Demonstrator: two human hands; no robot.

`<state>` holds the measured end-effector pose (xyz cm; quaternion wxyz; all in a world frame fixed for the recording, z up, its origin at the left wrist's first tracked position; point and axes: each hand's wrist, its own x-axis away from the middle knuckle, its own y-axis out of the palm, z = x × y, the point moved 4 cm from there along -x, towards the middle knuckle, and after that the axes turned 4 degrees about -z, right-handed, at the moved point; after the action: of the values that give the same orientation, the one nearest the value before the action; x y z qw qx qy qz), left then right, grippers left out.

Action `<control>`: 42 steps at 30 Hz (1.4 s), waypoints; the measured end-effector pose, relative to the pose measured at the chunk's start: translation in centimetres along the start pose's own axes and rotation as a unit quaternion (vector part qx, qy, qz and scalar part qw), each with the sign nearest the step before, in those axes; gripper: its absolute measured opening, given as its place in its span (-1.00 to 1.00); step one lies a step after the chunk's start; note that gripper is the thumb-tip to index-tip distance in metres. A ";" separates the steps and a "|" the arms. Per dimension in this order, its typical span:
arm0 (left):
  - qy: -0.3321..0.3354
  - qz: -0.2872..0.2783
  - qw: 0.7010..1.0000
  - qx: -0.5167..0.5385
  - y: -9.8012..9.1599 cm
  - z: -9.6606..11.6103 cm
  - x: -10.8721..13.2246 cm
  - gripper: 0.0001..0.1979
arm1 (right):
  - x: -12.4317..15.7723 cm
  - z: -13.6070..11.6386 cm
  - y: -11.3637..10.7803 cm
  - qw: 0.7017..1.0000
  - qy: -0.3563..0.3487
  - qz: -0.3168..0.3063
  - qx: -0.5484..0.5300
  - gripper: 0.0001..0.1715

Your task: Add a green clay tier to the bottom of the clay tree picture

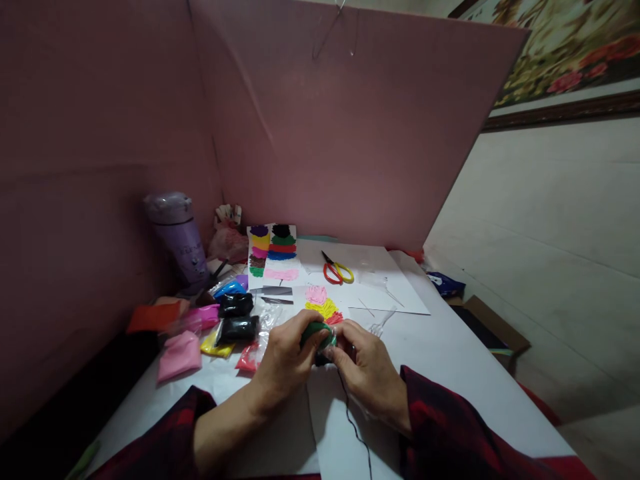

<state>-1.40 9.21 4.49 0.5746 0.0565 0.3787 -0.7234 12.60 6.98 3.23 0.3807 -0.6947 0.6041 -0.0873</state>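
Observation:
A small packet of green modelling clay (314, 331) in clear plastic is held between both hands above the white table. My left hand (285, 353) is closed round the green part. My right hand (367, 357) pinches the packet's clear plastic end, fingers bent inward. Under the hands, something dark shows in part. A thin dark cord (353, 420) runs from there toward the table's near edge. Just beyond the fingers, patches of pink, yellow and red clay (323, 305) lie on white paper.
At left lie several coloured clay packets, two black ones (237, 330) among them, and a purple bottle (180, 240). Scissors (337, 268) with red and yellow handles rest on a white sheet (400, 287). A colour chart (273, 253) lies behind. Pink panels (320, 133) stand at the back and left.

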 end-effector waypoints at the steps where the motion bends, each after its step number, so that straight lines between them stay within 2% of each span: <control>1: 0.005 -0.004 1.000 -0.007 0.1 0.1 0.0 -0.96 | 0.1 0.0 0.1 1.000 0.004 -0.012 0.011 -0.94; 5: 0.032 -0.013 0.999 -0.005 0.4 0.2 0.2 -0.95 | 0.1 0.2 0.3 0.998 -0.014 -0.055 0.010 -0.94; 8: 0.017 -0.017 0.999 0.037 0.4 0.0 0.3 -0.94 | -0.2 0.4 0.2 0.998 -0.022 -0.062 -0.017 -0.94; 11: -0.043 -0.038 0.992 0.109 0.6 -0.4 0.4 -0.89 | -0.5 0.7 0.3 0.996 -0.004 -0.063 -0.068 -0.92; 15: -0.140 -0.041 0.967 0.210 0.9 -0.9 0.4 -0.82 | -0.7 1.1 0.3 0.988 0.040 -0.038 -0.147 -0.91; 19: -0.198 -0.028 0.931 0.305 1.0 -1.6 0.0 -0.73 | -0.8 1.9 0.4 0.945 0.114 -0.028 -0.304 -0.85; 21: -0.216 -0.022 0.918 0.331 0.9 -2.0 -0.3 -0.67 | -0.9 2.0 0.3 0.933 0.128 -0.036 -0.335 -0.80; 23: -0.231 -0.021 0.911 0.341 0.8 -2.4 -0.4 -0.62 | -1.2 1.5 -0.2 0.947 0.099 -0.038 -0.304 -0.79; 25: -0.235 -0.023 0.910 0.340 0.8 -2.6 -0.4 -0.61 | -1.4 0.8 -0.9 0.971 0.041 -0.035 -0.233 -0.88; 28: -0.230 -0.020 0.918 0.321 0.8 -2.6 -0.2 -0.64 | -1.6 0.2 -1.3 0.990 -0.021 -0.069 -0.122 -0.94; 31: -0.231 -0.023 0.925 0.300 1.0 -2.6 0.0 -0.68 | -1.4 0.3 -1.1 0.993 -0.056 -0.103 -0.033 -0.90; 37: -0.260 -0.050 0.911 0.315 1.2 -2.5 -0.1 -0.63 | -0.8 0.5 -0.5 0.980 -0.100 -0.117 0.124 -0.95; 40: -0.267 -0.064 0.905 0.325 1.2 -2.3 -0.3 -0.57 | -0.8 0.7 -0.6 0.986 -0.069 -0.109 0.103 -0.91; 42: -0.272 -0.072 0.900 0.334 1.2 -2.2 -0.3 -0.54 | -1.1 0.9 -0.9 0.995 -0.017 -0.098 0.005 -0.87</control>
<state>-1.04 10.78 2.50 0.5487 0.0187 -0.0533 -0.8341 13.55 8.33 3.50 0.3838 -0.7498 0.5265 -0.1157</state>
